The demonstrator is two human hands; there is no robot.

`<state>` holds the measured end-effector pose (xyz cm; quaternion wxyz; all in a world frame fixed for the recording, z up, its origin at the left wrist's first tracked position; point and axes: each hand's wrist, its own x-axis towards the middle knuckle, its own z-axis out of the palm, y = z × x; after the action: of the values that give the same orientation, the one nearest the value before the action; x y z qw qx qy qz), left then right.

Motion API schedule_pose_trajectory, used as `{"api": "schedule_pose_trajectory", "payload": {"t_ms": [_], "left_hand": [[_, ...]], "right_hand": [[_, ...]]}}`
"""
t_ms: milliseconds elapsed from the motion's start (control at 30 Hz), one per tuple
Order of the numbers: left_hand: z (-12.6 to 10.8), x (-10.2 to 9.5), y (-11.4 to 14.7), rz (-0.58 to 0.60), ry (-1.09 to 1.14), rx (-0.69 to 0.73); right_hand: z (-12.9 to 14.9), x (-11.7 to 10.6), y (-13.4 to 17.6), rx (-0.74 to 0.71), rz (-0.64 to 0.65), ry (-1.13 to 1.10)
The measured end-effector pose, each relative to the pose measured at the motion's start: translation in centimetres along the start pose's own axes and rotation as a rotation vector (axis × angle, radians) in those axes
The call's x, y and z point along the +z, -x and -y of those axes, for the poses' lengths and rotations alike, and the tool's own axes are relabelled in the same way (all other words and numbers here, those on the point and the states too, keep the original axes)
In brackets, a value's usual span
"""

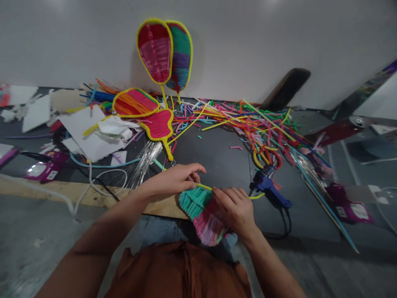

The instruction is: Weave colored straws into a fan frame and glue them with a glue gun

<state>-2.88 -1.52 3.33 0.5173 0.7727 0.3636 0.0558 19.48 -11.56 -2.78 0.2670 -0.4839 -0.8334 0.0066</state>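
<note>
A panel of wound pipe cleaners (203, 209), green at one end and pink to lilac at the other, is held over the table's front edge. A yellow pipe cleaner (204, 187) runs along its upper edge and sticks out past my right hand. My left hand (175, 179) grips the panel's upper left corner, index finger stretched out and the other fingers curled. Wrapped over the right side, my right hand (237, 209) presses the yellow strip against the panel and hides part of it. A blue glue gun (269, 188) lies just right of that hand.
Yellow-rimmed fan shapes (155, 51) lean on the wall; others (136, 103) lie below. A heap of pipe cleaners (235, 120) spans the back. Paper scraps (93, 132) and a white cable (89, 182) are left. Scissors (266, 159) lie behind the glue gun; a can (338, 130) stands right.
</note>
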Motion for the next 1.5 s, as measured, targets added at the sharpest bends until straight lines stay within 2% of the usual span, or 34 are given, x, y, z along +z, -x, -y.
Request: {"api": "schedule_pose_trajectory", "payload": {"t_ms": [267,533,700,867,1133,1333,1500], "left_hand": [[0.1,0.6,-0.2,-0.037,0.155,-0.044],[-0.4,0.9,-0.3,0.037,0.174,-0.041],[-0.4,2.2,-0.7,-0.036,0.213,-0.064],[0.1,2.2,-0.7,-0.05,0.261,-0.063],[-0.5,1.6,-0.6,-0.036,0.096,-0.01],[-1.6,1.5,-0.7,0.075,-0.066,-0.008],[-2.2,1.7,-1.1,0.082,-0.145,-0.033]], "right_hand": [[-0.1,0.2,0.0,-0.007,-0.039,-0.018],[0.1,0.4,0.1,0.012,-0.052,-0.049],[0.4,0.3,-0.2,0.032,-0.046,-0.081],[-0.1,0.0,0.2,0.041,-0.091,-0.143],[-0.3,0.0,0.5,0.05,-0.112,-0.139],[-0.2,0.1,0.6,0.026,-0.094,-0.112],[0.1,0.1,0.6,0.005,-0.085,-0.107]]}}
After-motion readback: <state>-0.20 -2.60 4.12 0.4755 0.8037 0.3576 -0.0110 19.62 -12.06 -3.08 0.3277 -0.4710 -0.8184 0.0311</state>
